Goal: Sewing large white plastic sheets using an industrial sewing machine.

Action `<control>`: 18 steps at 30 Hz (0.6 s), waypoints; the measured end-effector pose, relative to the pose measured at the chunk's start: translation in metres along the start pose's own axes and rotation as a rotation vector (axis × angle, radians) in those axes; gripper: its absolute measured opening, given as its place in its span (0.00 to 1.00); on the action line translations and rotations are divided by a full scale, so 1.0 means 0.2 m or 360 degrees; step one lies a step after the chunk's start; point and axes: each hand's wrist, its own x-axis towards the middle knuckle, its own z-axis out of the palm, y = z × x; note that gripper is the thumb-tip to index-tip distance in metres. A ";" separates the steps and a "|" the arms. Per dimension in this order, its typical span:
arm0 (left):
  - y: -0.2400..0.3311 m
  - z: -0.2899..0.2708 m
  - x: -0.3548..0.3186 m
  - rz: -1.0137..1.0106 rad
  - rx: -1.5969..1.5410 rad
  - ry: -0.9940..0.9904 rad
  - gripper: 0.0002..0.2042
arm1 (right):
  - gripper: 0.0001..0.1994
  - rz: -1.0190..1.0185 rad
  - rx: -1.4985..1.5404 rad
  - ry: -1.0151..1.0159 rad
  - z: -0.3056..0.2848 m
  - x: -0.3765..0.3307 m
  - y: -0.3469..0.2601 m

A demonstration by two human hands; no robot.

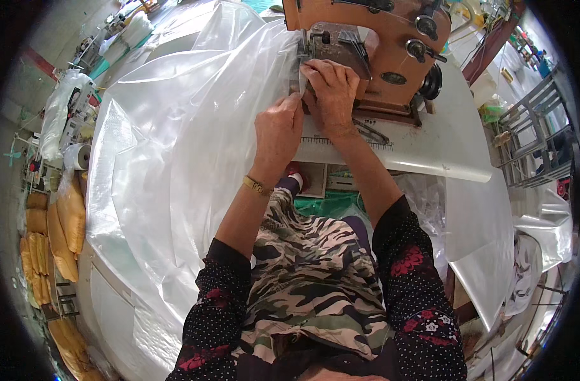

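A large translucent white plastic sheet (pixel 194 140) spreads over the left of the table, and its gathered edge runs up to the needle area of an orange-brown sewing machine (pixel 391 76). My left hand (pixel 278 130) is closed on that edge, thumb and fingers pinched together just short of the machine. Directly beside it, my right hand (pixel 332 95) bends its fingers over the same edge, close to the presser foot. The fingertips of my right hand are partly hidden, and so is the needle's point.
Beside the machine base lies a metal hand tool (pixel 371 132), along a ruler strip (pixel 347 142) on the white tabletop (pixel 429 152). The black handwheel (pixel 431 82) juts out at the right. Yellow-orange bundles (pixel 64 222) are stacked at far left, and a metal rack (pixel 534 136) stands at right.
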 end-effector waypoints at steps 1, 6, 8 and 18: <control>-0.01 0.00 0.01 -0.0001 0.0001 0.0011 0.08 | 0.22 -0.0007 -0.0024 0.0002 0.00 0.00 -0.01; -0.03 0.02 0.05 0.0007 -0.0085 0.0055 0.07 | 0.21 -0.0055 0.0040 0.0108 0.01 0.01 -0.01; -0.03 0.03 0.05 -0.0037 -0.0052 0.0039 0.06 | 0.20 -0.0069 0.0064 0.0131 0.01 0.00 0.00; -0.04 0.02 0.05 -0.0052 -0.0037 0.0004 0.04 | 0.20 -0.0110 0.0009 0.0076 0.02 0.00 -0.01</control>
